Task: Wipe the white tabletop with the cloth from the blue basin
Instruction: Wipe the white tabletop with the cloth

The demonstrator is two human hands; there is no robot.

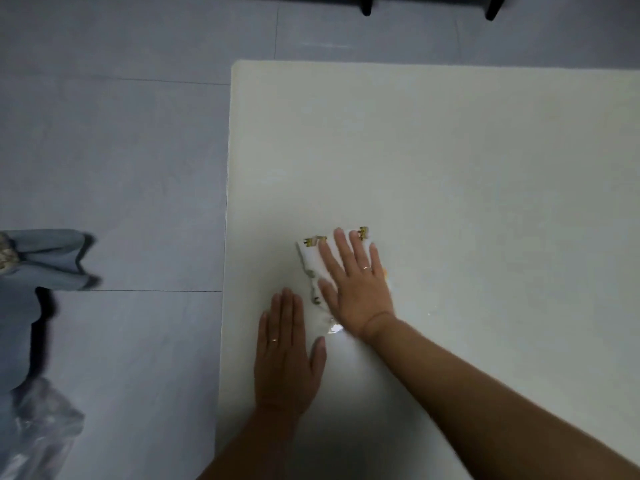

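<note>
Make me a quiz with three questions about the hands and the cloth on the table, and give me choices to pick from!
1. Where does the cloth lie?
A. on the floor
B. under the right hand, on the white tabletop
C. hanging off the table edge

2. How many hands are flat on the tabletop?
A. none
B. one
C. two

3. What is the left hand doing?
A. pressing on bare table beside the cloth
B. squeezing the cloth in a fist
C. lifted in the air

Answers:
1. B, since the right hand covers most of the cloth on the table.
2. C, since both palms lie spread flat on the surface.
3. A, since its open fingers rest on the table just left of the cloth.
</note>
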